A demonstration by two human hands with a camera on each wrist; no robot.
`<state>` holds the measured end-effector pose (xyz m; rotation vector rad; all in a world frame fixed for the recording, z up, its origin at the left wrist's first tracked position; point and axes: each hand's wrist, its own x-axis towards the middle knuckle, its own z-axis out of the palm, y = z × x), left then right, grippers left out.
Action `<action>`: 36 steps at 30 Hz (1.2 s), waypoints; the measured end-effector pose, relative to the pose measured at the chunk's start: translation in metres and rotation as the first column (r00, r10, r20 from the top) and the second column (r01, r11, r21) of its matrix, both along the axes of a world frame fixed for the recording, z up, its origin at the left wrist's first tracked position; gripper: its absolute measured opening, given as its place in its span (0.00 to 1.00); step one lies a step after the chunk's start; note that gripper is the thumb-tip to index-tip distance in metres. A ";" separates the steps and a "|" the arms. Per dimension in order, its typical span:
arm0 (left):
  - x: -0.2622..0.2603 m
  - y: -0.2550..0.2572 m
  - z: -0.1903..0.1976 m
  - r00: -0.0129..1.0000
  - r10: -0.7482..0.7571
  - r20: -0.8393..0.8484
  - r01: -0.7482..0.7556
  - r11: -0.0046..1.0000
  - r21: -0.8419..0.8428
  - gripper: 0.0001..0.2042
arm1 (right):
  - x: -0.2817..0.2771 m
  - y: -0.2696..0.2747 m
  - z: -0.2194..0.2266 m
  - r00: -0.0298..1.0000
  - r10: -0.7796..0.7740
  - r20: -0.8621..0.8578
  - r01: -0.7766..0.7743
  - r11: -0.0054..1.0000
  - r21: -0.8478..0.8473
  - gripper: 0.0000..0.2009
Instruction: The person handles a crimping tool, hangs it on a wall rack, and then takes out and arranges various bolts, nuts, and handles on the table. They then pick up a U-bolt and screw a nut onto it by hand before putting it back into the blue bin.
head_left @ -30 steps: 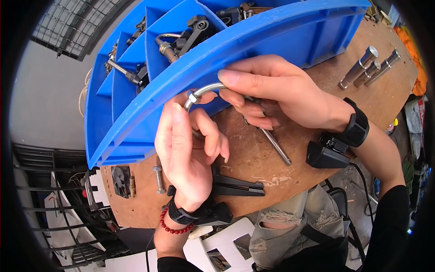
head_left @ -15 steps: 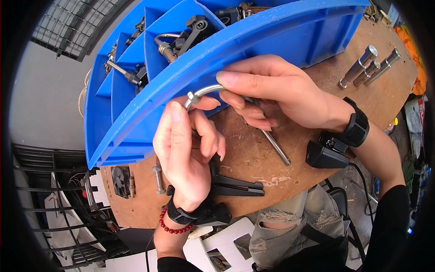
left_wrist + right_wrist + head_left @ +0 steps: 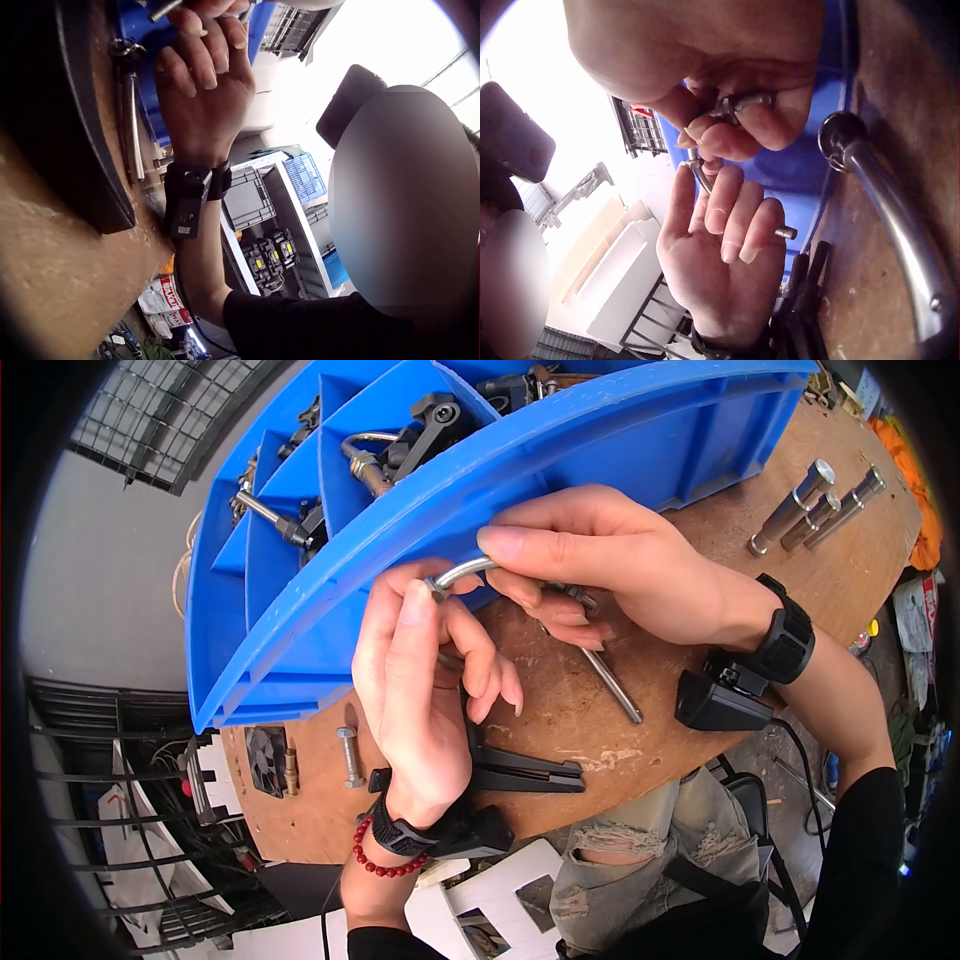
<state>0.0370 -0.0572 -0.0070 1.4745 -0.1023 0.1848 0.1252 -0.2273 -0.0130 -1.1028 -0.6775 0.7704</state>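
Observation:
Both hands hold a bent steel U-bolt (image 3: 462, 571) in front of the blue tray. My left hand (image 3: 413, 680) pinches it between thumb and forefinger at a nut (image 3: 436, 590) on the bend, other fingers curled below. A threaded end (image 3: 786, 233) pokes out past those fingers in the right wrist view. On the other side, my right hand (image 3: 630, 560) grips the bolt with its thumb over the curve. Another nut (image 3: 735, 105) shows among its fingers in the right wrist view. Below the hands lies a ratchet wrench (image 3: 889, 206) on the wooden table.
The divided blue tray (image 3: 620, 435) holds metal and black parts. Several steel pins (image 3: 790, 510) stand at the right of the table (image 3: 680, 710). A bolt (image 3: 350, 758), a small black fan (image 3: 266, 760) and a black forked piece (image 3: 525, 768) lie near the front edge.
My left hand has shifted slightly right, and its thumb now overlaps the nut on the bend. The curve sits a little lower. My right hand has barely moved.

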 end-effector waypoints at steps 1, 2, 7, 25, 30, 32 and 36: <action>0.000 -0.001 0.001 1.000 0.004 -0.003 -0.004 1.000 -0.028 0.20 | 0.000 0.000 0.000 1.000 -0.004 0.004 0.004 1.000 0.001 0.19; 0.000 -0.002 0.002 1.000 0.008 -0.005 -0.008 0.998 -0.056 0.19 | 0.000 0.000 -0.001 1.000 -0.008 0.009 0.008 1.000 0.003 0.19; 0.000 0.006 -0.004 0.999 -0.046 -0.009 0.045 0.996 -0.076 0.20 | 0.000 0.001 -0.001 1.000 0.003 0.015 -0.003 1.000 0.012 0.19; 0.001 0.004 -0.003 0.998 -0.060 -0.006 0.059 0.996 -0.072 0.20 | 0.000 0.001 0.000 1.000 0.004 0.022 -0.005 1.000 0.007 0.20; 0.000 0.003 -0.004 0.998 -0.058 -0.031 0.054 0.992 -0.117 0.25 | 0.000 0.001 -0.002 1.000 0.018 0.025 -0.019 1.000 0.014 0.20; 0.001 0.008 -0.007 0.991 -0.127 0.029 0.129 0.990 -0.062 0.26 | -0.001 0.001 0.000 1.000 0.020 0.009 -0.020 1.000 0.015 0.21; 0.000 0.003 -0.004 0.999 -0.022 -0.035 0.018 0.992 -0.121 0.25 | 0.000 0.001 0.002 0.997 0.005 0.073 -0.005 1.000 0.007 0.21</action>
